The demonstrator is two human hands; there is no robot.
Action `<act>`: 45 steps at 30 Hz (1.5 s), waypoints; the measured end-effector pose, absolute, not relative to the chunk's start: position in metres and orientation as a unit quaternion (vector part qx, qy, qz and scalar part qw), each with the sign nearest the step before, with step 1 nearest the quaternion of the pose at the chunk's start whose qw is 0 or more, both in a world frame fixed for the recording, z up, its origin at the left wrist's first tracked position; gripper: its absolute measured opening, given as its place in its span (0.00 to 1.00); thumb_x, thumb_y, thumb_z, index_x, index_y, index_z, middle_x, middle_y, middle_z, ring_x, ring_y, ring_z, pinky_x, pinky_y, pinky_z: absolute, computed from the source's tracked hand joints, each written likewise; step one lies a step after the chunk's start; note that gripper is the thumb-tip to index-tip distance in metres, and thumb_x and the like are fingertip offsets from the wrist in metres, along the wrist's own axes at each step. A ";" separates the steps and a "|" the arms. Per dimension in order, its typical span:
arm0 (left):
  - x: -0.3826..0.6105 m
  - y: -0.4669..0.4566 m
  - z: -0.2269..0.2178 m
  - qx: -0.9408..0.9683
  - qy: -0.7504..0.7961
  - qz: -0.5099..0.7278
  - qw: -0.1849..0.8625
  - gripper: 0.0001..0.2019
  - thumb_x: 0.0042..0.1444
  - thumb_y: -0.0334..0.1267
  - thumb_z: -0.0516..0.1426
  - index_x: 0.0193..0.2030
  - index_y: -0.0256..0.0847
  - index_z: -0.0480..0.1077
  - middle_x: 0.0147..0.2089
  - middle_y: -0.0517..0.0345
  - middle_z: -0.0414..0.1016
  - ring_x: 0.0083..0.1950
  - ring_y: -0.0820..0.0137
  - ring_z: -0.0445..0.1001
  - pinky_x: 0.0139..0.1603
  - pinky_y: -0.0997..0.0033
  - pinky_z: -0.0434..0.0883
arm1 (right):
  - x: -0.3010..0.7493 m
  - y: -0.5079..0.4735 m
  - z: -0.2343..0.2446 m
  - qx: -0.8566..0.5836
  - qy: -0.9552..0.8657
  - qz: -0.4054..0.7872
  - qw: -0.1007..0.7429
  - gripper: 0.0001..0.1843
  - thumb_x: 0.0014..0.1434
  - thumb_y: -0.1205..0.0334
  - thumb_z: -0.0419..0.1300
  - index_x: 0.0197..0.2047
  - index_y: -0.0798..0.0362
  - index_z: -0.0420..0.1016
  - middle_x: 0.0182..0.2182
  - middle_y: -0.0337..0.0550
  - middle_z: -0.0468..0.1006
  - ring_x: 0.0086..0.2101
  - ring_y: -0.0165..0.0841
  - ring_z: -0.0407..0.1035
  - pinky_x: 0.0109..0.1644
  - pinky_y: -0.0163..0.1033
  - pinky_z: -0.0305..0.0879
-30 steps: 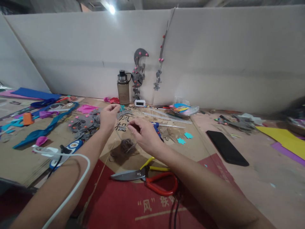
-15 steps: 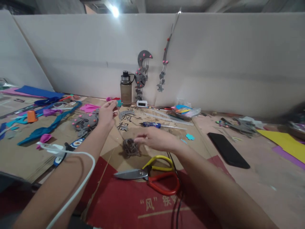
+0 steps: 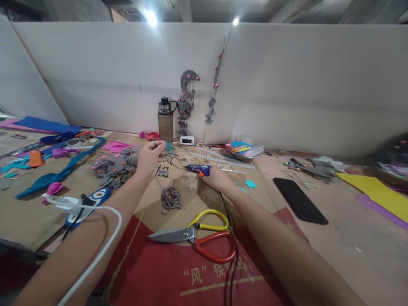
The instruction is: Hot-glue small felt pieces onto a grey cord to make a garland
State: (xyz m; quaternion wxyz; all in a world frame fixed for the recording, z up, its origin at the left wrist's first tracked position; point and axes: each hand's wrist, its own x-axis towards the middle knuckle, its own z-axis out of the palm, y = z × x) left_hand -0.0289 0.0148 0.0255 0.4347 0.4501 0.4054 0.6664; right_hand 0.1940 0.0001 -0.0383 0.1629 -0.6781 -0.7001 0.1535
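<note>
My left hand [image 3: 147,158] is raised above the cardboard, fingers pinched on a small teal foam flower [image 3: 168,146] with a thin string hanging from it. My right hand [image 3: 216,179] lies on the table, closed around the handle of a blue glue gun [image 3: 198,169] whose black cord [image 3: 230,238] runs back toward me. A bundle of grey string [image 3: 170,197] sits between my forearms. Scissors [image 3: 194,233] with one yellow and one red handle lie on the red cardboard [image 3: 178,272] in front of me.
Grey foam cut-outs with pink beads [image 3: 112,166] lie left of my left hand. A bottle [image 3: 165,120], a small white clock [image 3: 187,140] and hanging grey ornaments [image 3: 186,100] stand at the back wall. A black phone [image 3: 299,199], teal flowers [image 3: 250,183], foam sheets [image 3: 376,187].
My right hand left the string near my left hand, passed over the string bundle and moved forward onto the glue gun, closing on it. My left hand kept its pinch on the teal piece.
</note>
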 end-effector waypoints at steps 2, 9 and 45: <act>-0.026 0.014 0.025 0.446 0.403 0.664 0.445 0.10 0.36 0.37 0.64 0.26 0.37 0.70 0.20 0.65 0.64 0.21 0.79 0.59 0.18 0.78 0.51 | 0.196 0.005 -0.038 -0.685 -0.673 0.193 0.199 0.11 0.48 0.56 0.61 0.30 0.55 0.74 0.28 0.51 0.78 0.29 0.39 0.72 0.29 0.38 0.62; -0.027 0.018 0.020 0.447 0.387 0.664 0.457 0.10 0.37 0.37 0.65 0.27 0.35 0.72 0.18 0.64 0.65 0.20 0.79 0.61 0.19 0.79 0.55 | 0.184 0.003 -0.015 -0.611 -0.582 0.294 0.450 0.14 0.50 0.64 0.53 0.41 0.54 0.67 0.34 0.43 0.73 0.29 0.31 0.70 0.32 0.36 0.68; -0.023 0.015 0.014 0.526 0.424 0.643 0.361 0.09 0.44 0.40 0.62 0.26 0.35 0.72 0.19 0.62 0.66 0.20 0.78 0.61 0.21 0.77 0.57 | 0.146 -0.041 0.007 -0.450 -0.734 0.125 0.492 0.13 0.59 0.63 0.52 0.47 0.53 0.66 0.41 0.50 0.75 0.39 0.39 0.69 0.46 0.45 0.66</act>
